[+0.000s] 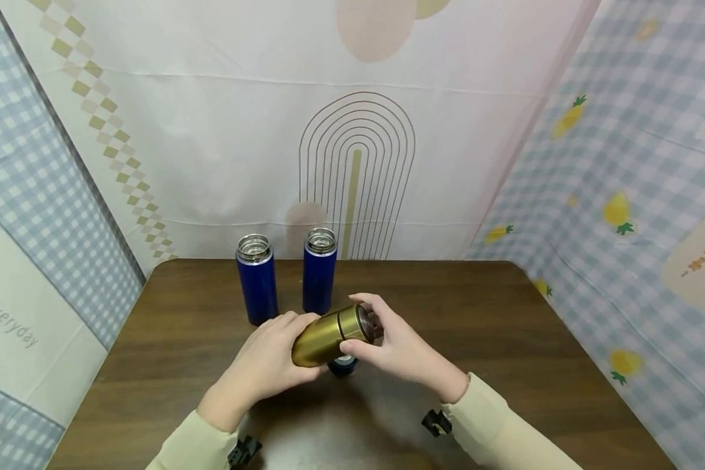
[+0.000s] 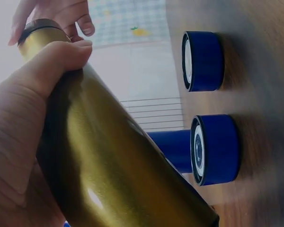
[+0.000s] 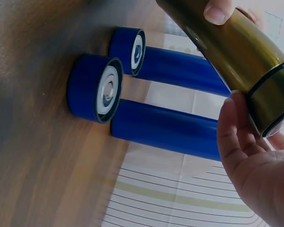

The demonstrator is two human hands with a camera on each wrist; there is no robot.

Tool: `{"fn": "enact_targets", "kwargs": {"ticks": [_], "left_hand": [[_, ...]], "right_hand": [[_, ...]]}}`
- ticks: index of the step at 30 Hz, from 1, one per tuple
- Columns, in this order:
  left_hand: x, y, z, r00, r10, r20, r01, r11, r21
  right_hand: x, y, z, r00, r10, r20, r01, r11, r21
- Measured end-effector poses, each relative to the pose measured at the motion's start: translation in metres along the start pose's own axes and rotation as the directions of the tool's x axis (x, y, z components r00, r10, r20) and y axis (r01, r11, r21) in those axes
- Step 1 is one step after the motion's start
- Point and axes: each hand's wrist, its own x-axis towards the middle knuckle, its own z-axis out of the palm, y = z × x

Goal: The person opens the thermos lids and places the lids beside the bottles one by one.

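Observation:
A gold vacuum flask [image 1: 320,343], its lid [image 1: 350,322] on, is held tilted above the table. My left hand [image 1: 273,349] grips its body, the thumb along the side in the left wrist view. Around the lid end, my right hand [image 1: 396,343] is cupped with fingers spread, its fingertips [image 3: 234,97] at the lid's edge. Two blue flasks [image 1: 258,290] [image 1: 319,281] stand uncapped behind the hands. Their two blue lids [image 2: 206,61] [image 2: 217,149] lie inside-up on the table; in the head view the gold flask partly hides one and the other cannot be seen.
The brown wooden table [image 1: 446,294] has rounded back corners. A white patterned cloth [image 1: 211,143] hangs behind it, and checked cloths [image 1: 599,163] hang at the sides. Small black devices [image 1: 437,423] sit at both wrists.

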Motion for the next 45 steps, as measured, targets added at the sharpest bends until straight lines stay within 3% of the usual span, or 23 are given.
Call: {"fn": "enact_targets", "kwargs": {"ticks": [6, 11, 17, 27, 38, 45], "left_hand": [[-0.002, -0.002, 0.001, 1.000, -0.019, 0.017, 0.019, 1.000, 0.020], [-0.003, -0.002, 0.001, 0.999, -0.031, 0.032, 0.030, 0.999, 0.033], [-0.004, -0.004, 0.000, 0.999, -0.033, 0.033, 0.032, 0.999, 0.032], [-0.005, -0.005, 0.000, 0.999, -0.019, 0.037, 0.018, 0.999, 0.043], [-0.006, -0.009, -0.001, 0.999, -0.003, 0.043, 0.002, 0.999, 0.038], [-0.006, -0.009, 0.001, 0.991, -0.047, 0.126, 0.043, 0.998, 0.036]], "right_hand": [[0.001, 0.007, 0.001, 0.996, 0.016, -0.086, -0.018, 1.000, -0.016], [0.002, 0.007, 0.002, 0.994, 0.054, -0.090, -0.055, 0.998, -0.006], [0.002, 0.001, 0.001, 0.995, 0.083, -0.052, -0.082, 0.997, 0.009], [-0.005, -0.032, -0.006, 0.997, 0.068, 0.025, -0.069, 0.997, 0.018], [-0.007, -0.029, -0.008, 0.997, -0.012, 0.074, 0.008, 0.999, 0.050], [-0.008, -0.021, -0.011, 0.988, 0.019, 0.150, -0.034, 0.995, 0.098]]}}
